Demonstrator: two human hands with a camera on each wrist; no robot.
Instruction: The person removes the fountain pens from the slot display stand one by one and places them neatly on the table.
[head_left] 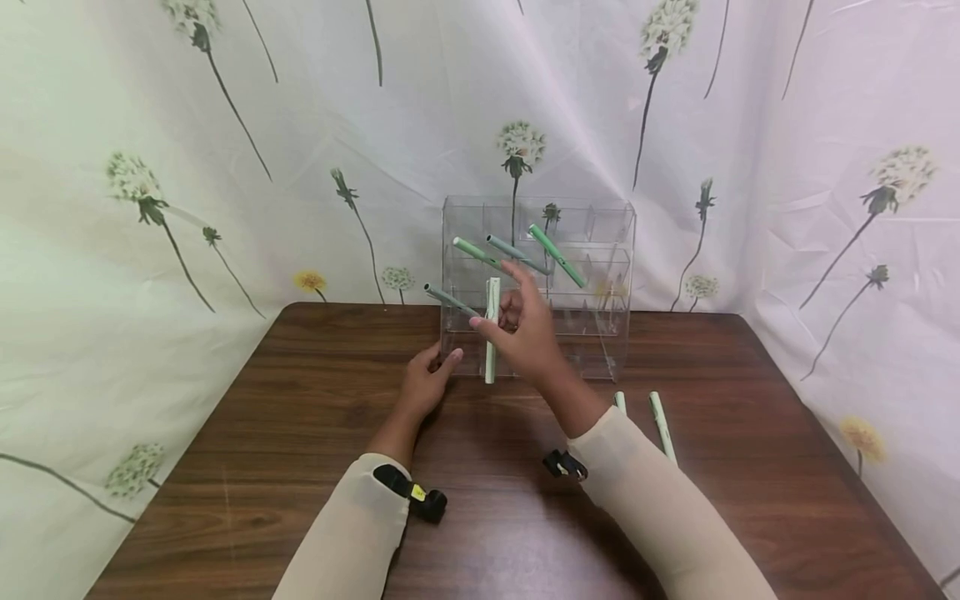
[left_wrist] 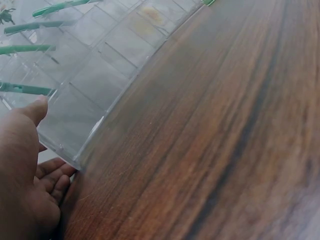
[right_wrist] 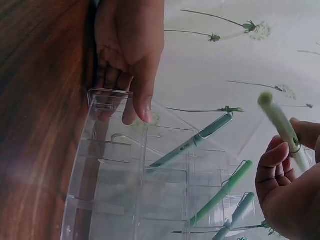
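The right hand (head_left: 528,333) holds a pale cream-white pen (head_left: 491,329) upright, grip pinching its barrel between thumb and fingers, just in front of the clear acrylic compartment organiser (head_left: 600,250) that stands at the middle of the far edge of the dark wood-grain surface (head_left: 300,433). The left hand (head_left: 425,383) rests on the surface against the organiser's near left corner, its grip relaxed and spread, thumb touching the clear wall and holding nothing. Four green and grey-green pens (head_left: 557,255) lean tilted in the organiser's compartments, and two further pale pens (head_left: 662,425) lie on the surface near its right edge, beside the right sleeve.
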